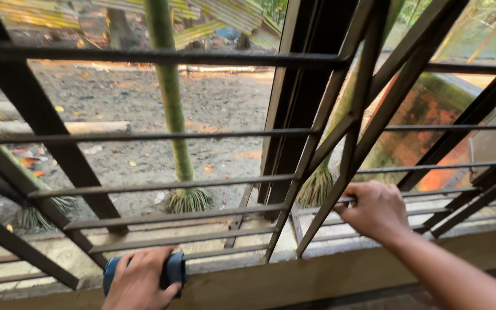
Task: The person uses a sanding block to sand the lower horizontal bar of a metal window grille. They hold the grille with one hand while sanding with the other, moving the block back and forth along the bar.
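My left hand [140, 281] is closed over a blue block-shaped pad [173, 268], pressing it down on the lower ledge of the window. My right hand [376, 209] grips a thin horizontal bar of the dark metal window grille [202, 133] at the lower right. The grille has several horizontal bars and slanted flat struts. The pad's underside is hidden by my hand and the ledge.
A pale wooden window sill [294, 278] runs along the bottom. A dark vertical window frame post [294, 97] stands in the middle. Outside lie bare ground, slim green palm trunks [173, 109] with exposed roots, and a low orange-stained wall [431, 115].
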